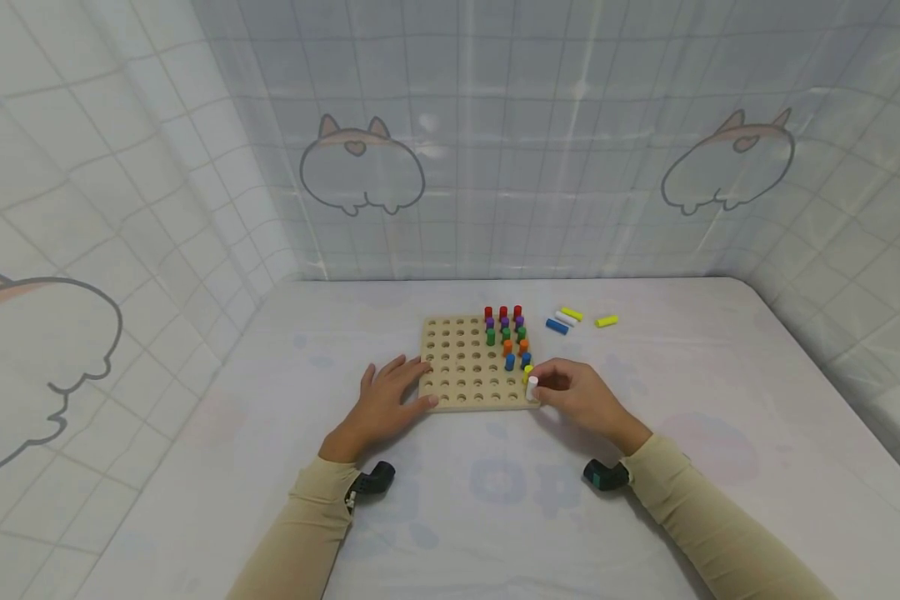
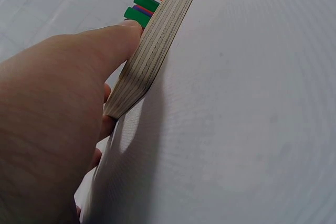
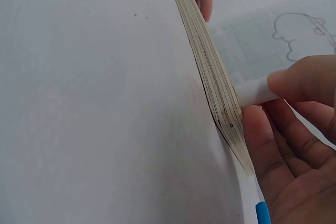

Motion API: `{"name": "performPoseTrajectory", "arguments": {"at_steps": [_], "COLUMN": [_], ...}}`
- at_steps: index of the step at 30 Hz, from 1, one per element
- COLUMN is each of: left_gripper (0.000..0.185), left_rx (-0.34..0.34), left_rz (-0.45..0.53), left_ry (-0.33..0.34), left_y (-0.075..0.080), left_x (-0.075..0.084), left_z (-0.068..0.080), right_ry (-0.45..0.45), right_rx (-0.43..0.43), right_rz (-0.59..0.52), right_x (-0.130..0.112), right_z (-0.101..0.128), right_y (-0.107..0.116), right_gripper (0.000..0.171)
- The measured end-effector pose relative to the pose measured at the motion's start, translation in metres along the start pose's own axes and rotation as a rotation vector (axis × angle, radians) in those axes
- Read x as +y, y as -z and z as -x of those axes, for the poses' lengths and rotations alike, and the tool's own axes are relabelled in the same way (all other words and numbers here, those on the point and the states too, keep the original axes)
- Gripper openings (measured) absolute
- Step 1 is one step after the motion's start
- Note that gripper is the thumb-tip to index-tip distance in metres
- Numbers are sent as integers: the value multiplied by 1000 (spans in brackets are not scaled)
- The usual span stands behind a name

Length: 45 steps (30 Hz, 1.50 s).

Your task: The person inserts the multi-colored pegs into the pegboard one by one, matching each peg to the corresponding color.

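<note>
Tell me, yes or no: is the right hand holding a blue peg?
No, the right hand pinches a white peg at the pegboard's near right corner.

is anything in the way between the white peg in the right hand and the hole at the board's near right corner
Nothing visible. The right hand pinches the white peg right at the board, at its near right corner; the yellow peg stands just behind it.

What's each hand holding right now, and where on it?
Right hand pinches a white peg near its top, at the pegboard corner. Left hand rests flat on the board's left edge.
</note>
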<state>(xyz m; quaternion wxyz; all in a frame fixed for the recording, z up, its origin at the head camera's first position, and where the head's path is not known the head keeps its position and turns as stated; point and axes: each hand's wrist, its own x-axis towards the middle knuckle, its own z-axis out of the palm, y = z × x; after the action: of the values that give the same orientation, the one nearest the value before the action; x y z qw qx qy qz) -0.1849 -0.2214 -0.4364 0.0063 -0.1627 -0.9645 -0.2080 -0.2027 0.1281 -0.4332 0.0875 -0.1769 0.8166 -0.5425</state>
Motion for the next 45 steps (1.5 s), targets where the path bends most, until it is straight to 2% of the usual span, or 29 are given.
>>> {"name": "performPoseTrajectory", "arguments": {"at_steps": [24, 35, 45], "left_gripper": [69, 68, 69], "left_rx": [10, 11, -4], "left_rz": [2, 1, 11], "left_ry": [-12, -18, -5], "left_y": [1, 0, 2], "left_x": [0, -1, 2], "left_z": [0, 0, 0], "right_ry": [7, 18, 32], "right_rx": [3, -5, 43], "right_rz": [41, 24, -8], "right_x": [1, 4, 7], "right_z": [1, 0, -2], "right_y": [2, 4, 22], "right_gripper": [21, 23, 21]}}
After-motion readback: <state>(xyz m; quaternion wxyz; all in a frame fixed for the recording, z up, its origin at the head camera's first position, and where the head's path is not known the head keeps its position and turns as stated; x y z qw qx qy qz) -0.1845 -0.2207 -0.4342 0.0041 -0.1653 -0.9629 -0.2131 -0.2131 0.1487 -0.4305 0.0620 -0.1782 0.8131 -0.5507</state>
